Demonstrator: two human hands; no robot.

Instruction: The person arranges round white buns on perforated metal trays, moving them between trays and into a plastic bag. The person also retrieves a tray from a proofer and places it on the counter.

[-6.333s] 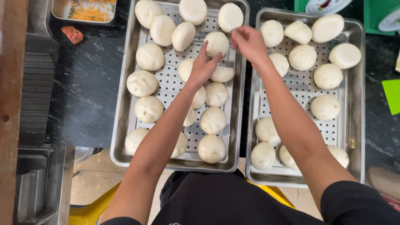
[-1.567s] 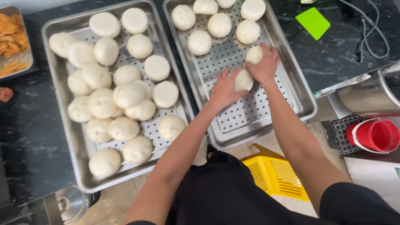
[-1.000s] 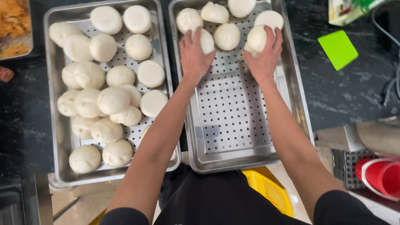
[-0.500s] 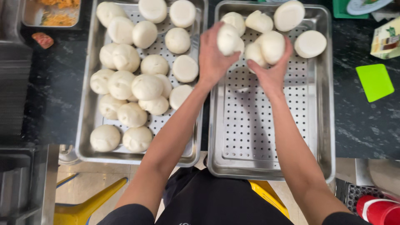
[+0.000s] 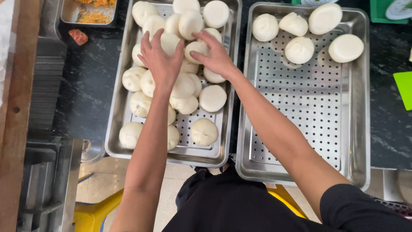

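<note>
Dark stone counter carries two perforated steel trays side by side. Nearest, the left tray holds a crowded heap of about twenty white dough buns, several hidden under the arms. Both hands reach into it: the left hand lies spread, fingers apart, on top of the buns; the right hand curls loosely over one bun, not clamped. Farther right, the right tray holds five buns along its far end.

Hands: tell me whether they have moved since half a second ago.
Yes. Both hands, left and right, crossed from the right tray to the buns in the left tray.
</note>
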